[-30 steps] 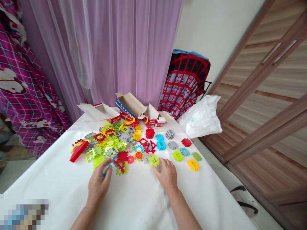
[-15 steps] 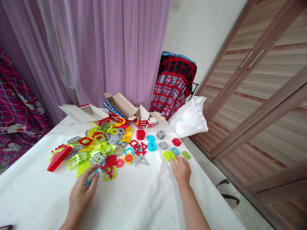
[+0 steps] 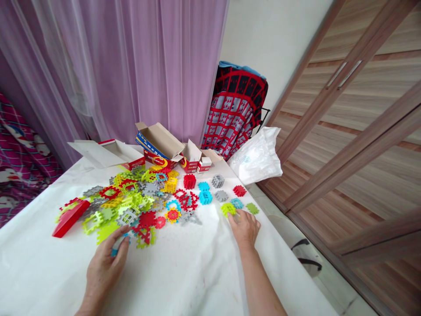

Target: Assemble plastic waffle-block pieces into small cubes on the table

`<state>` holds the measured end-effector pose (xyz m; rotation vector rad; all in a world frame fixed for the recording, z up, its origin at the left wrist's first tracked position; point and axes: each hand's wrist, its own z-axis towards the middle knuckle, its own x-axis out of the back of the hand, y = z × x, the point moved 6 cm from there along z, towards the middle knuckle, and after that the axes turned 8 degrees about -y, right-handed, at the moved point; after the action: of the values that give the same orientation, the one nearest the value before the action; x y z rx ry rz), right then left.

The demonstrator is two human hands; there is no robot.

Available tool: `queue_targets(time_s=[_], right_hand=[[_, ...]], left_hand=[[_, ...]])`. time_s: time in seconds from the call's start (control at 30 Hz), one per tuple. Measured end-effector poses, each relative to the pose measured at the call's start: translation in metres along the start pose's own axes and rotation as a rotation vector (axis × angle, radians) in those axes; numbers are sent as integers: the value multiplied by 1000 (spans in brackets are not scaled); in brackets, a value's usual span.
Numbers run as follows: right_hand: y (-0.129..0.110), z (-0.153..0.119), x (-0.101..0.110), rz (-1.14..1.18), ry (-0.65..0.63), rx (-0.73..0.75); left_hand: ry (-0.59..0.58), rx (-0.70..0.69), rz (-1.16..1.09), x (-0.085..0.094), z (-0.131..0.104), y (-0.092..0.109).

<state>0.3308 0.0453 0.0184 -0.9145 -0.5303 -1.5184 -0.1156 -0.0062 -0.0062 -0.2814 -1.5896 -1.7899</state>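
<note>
My left hand [image 3: 107,263] is curled at the near edge of a mixed pile of toothed plastic building pieces [image 3: 134,202]. A blue building piece [image 3: 114,252] shows between its thumb and fingers, mostly hidden. My right hand [image 3: 245,228] reaches to a small yellow-green stack of building pieces [image 3: 227,209], its fingertips closed on the stack's near right edge. Around that stack are a blue stack [image 3: 237,203], a flat green piece [image 3: 252,208], a red stack [image 3: 240,190] and a grey stack [image 3: 221,195]. Farther back stand a taller red stack [image 3: 190,181] and a blue one [image 3: 205,197].
Opened cardboard boxes [image 3: 161,139] line the table's far edge. A red box-like piece [image 3: 70,218] lies left of the pile. A white plastic bag [image 3: 255,158] hangs at the far right corner. The white tablecloth [image 3: 184,276] is wrinkled near me.
The view has shifted slightly, moving the table leftward in the picture. Both hands keep nearly the same positions, the right at the yellow-green stack, the left beside the pile.
</note>
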Motion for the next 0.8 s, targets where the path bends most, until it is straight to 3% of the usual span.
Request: queue_targets(time_s=[0.8], right_hand=[[2, -1, -5, -9, -38, -21]], left_hand=[[-10, 50, -24, -1, -1, 2]])
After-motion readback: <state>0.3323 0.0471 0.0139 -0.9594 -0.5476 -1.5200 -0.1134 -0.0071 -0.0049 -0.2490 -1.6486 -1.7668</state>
